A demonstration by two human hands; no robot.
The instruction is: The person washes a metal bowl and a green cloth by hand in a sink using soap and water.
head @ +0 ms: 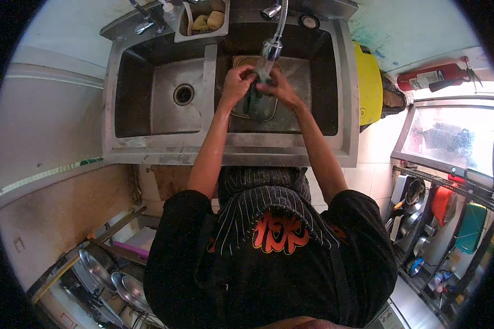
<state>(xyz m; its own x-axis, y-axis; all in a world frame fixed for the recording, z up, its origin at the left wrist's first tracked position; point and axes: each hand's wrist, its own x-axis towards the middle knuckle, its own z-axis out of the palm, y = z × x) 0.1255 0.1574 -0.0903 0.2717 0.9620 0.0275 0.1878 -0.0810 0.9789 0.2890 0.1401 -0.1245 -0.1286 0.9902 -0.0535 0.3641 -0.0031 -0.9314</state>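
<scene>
Over the right basin of a steel double sink (168, 150), my left hand (239, 82) and my right hand (280, 87) hold a dark, wet item (260, 103) between them; it looks like a cloth, but its kind is not certain. Water runs onto it from the metal spray head (271, 48) just above my fingers. My left fingers pinch its upper part, while my right fingers are slightly blurred against its other side. Beneath it, a rectangular container or tray with a pale rim (276, 109) lies on the basin floor, partly hidden by the item.
A metal container (226, 31) with sponges (215, 20) stands at the sink's back edge, beside a bottle (169, 10). The left basin has a round drain (184, 94). A yellow container (367, 86) stands right of the sink; a red fire extinguisher (444, 77) is beyond it.
</scene>
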